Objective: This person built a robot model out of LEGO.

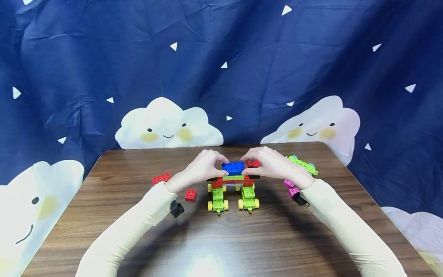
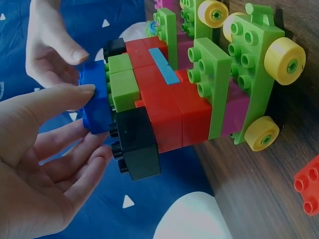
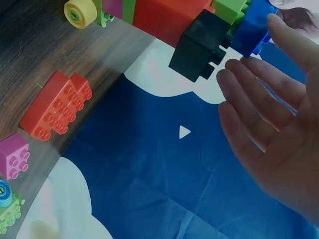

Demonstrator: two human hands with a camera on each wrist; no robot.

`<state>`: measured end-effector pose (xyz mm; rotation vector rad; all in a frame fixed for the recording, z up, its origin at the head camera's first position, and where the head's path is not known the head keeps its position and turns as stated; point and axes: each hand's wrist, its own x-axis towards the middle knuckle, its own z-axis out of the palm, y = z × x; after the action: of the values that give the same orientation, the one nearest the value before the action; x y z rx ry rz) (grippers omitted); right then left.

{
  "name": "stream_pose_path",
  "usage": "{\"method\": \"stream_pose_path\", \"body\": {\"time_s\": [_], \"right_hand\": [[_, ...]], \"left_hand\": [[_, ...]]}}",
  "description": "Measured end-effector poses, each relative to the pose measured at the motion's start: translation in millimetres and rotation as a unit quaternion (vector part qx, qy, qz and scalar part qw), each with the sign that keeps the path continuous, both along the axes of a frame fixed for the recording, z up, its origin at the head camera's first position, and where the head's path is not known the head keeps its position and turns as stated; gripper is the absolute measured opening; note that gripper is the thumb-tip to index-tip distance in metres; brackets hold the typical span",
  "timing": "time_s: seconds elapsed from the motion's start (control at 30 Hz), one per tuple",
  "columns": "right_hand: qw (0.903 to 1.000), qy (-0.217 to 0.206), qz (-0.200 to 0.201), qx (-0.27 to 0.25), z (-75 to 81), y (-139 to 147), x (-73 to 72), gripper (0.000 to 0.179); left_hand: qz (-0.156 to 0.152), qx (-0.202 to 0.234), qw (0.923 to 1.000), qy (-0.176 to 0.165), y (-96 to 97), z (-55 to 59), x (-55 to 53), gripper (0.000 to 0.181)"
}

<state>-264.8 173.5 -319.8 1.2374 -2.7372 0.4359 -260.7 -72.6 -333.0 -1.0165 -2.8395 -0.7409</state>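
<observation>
Both hands meet at a blue toy building brick (image 1: 233, 168) on top of a built structure. My left hand (image 1: 204, 166) pinches its left end, thumb on the near side and fingertips behind. At the other end my right hand (image 1: 268, 161) pinches it likewise. Directly below sit two light green bricks (image 2: 123, 82), flanked by black bricks (image 2: 138, 144) at the sides. Under those comes a row of red bricks (image 2: 167, 112) with a light blue strip (image 2: 163, 65). Two green wheeled bases (image 1: 217, 197) with yellow wheels (image 2: 285, 61) carry everything on the table.
Left of the structure lie red bricks (image 1: 190, 195) and a black piece (image 1: 177, 208). To the right are pink bricks (image 1: 293, 192), another black piece (image 1: 300, 199) and a green wheeled base (image 1: 304, 165). A red brick (image 1: 253, 163) stands behind the right hand. A blue curtain (image 1: 221, 77) hangs beyond the table.
</observation>
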Motion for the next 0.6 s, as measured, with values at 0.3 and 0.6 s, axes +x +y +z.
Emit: {"method": "stream_pose_path", "body": {"time_s": [0.3, 0.6], "right_hand": [[1.0000, -0.001, 0.000, 0.004, -3.2, -1.6, 0.4, 0.033], [0.9997, -0.010, 0.021, -0.005, -3.0, -2.6, -1.4, 0.031]], "left_hand": [[-0.003, 0.023, 0.9993, -0.028, -3.5, -1.6, 1.1, 0.036], [0.004, 0.039, 0.9983, -0.044, -5.9, -4.5, 0.6, 0.035]]}}
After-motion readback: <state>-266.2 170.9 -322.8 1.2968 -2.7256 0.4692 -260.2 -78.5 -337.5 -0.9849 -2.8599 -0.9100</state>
